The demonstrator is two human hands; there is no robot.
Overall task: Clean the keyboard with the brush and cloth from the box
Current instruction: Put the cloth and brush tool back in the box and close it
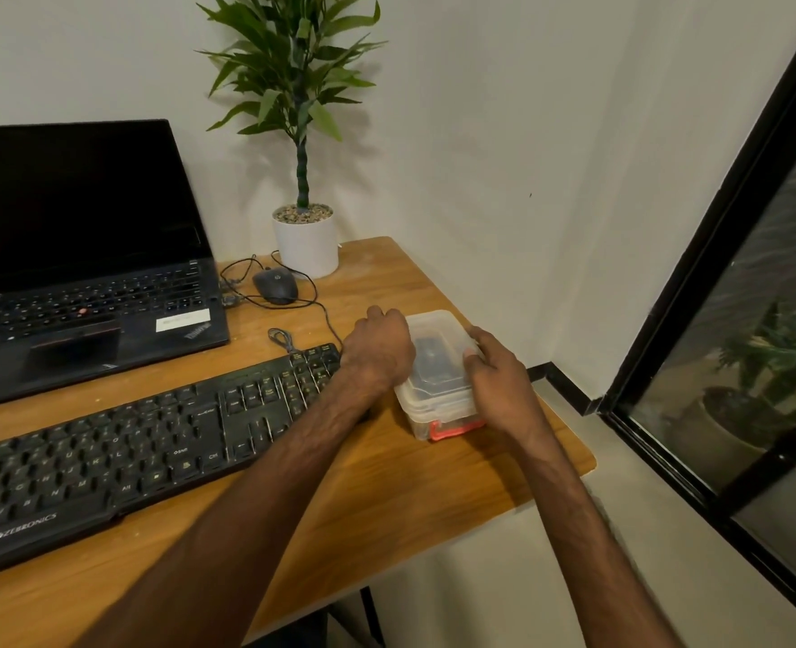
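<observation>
Head view: a clear, lidded plastic box with red latch point(435, 399), at three o'clock of the black keyboard point(129, 451), is clasped by curled left hand point(379, 348) and right hand point(498, 381); jerked open, contents could be spilled off the wooden desk point(410, 484).

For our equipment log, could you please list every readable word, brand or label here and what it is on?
"ZEBRONICS": keyboard, front edge.
"Shift", "Ctrl", "Alt": keyboard keys; other legends too small.
"ThinkPad": laptop palm rest, faint.
Blurred, unreadable: white sticker on the laptop.
Too small: mouse logo.
No text visible: box.
</observation>
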